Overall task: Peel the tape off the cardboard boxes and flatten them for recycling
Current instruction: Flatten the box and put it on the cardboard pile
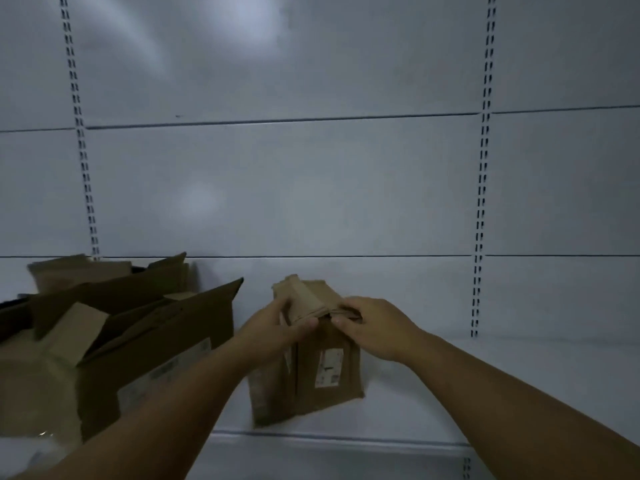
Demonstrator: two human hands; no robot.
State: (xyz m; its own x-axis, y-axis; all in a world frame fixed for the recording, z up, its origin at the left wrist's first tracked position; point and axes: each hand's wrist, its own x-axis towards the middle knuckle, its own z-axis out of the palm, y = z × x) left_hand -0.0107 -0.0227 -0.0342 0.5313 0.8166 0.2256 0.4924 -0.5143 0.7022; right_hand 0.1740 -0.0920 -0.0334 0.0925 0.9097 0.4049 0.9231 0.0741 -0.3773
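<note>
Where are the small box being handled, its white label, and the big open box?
small box (322,386), head view, on its front face.
white label (329,367), head view, at its middle.
big open box (162,344), head view, on its side wall.

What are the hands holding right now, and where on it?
Both the left hand and right hand grip the small cardboard box at its top flaps, one on each side.

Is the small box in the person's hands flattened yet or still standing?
Still standing: the small box sits upright on the shelf, top flaps pinched together.
</note>
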